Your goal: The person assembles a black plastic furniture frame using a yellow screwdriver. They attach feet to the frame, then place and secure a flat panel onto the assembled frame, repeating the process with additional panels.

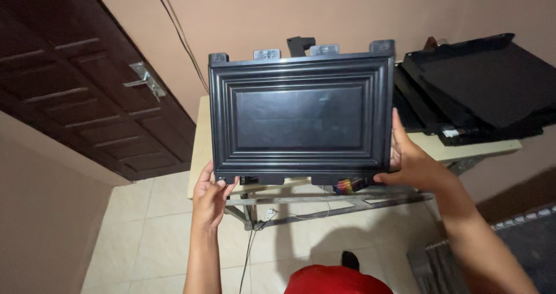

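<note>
I hold a black rectangular plastic panel (301,117) with stepped, raised borders and small tabs along its top edge, lifted in front of me above a table. My left hand (209,194) grips its lower left corner from below. My right hand (408,158) clasps its lower right edge, fingers along the side. A bundle of coloured wires (346,185) peeks out under the panel's bottom edge near the right hand.
A pale table (200,149) on a metal frame stands behind the panel. Black flat panels (480,85) are stacked on its right end. A dark wooden door (75,80) with a metal latch is at left. A cable (250,250) hangs to the tiled floor.
</note>
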